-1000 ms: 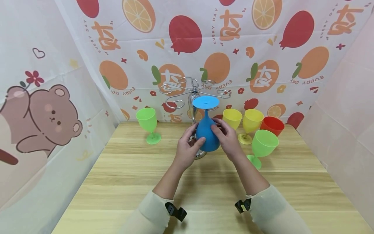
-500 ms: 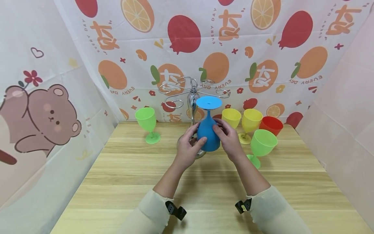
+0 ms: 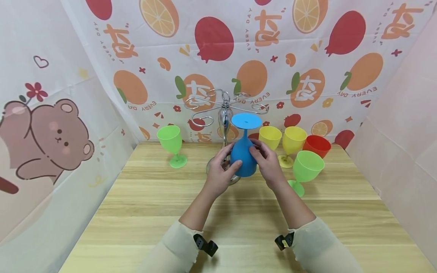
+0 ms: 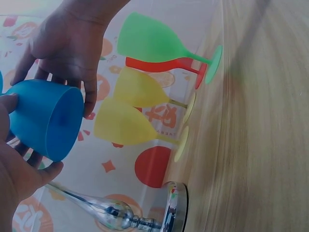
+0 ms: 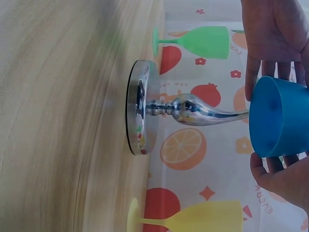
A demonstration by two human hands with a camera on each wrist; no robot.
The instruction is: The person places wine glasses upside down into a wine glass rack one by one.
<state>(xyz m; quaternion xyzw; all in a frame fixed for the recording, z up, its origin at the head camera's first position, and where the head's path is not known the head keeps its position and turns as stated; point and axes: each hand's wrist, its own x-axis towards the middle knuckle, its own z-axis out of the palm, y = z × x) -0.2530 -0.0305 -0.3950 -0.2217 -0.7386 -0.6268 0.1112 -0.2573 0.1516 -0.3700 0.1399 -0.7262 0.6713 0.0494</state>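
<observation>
Both hands hold a blue plastic goblet upside down in front of the chrome stemware rack. Its flat foot points up, close by the rack's right-hand wire loops, and its stem leans slightly right. My left hand grips the bowl from the left, thumb on the near face. From the other side, my right hand holds it with thumb and fingers. The wrist views show the goblet's open mouth facing down, above the table. Part of the rack's pole and base is hidden behind the left hand and goblet.
A green goblet stands left of the rack. On the right are two yellow goblets, a red goblet and another green goblet. A printed cloth hangs behind the table.
The goblet's foot has shifted a little to the right, so the stem now leans that way. Both hands keep their hold on the bowl in nearly the same place.
</observation>
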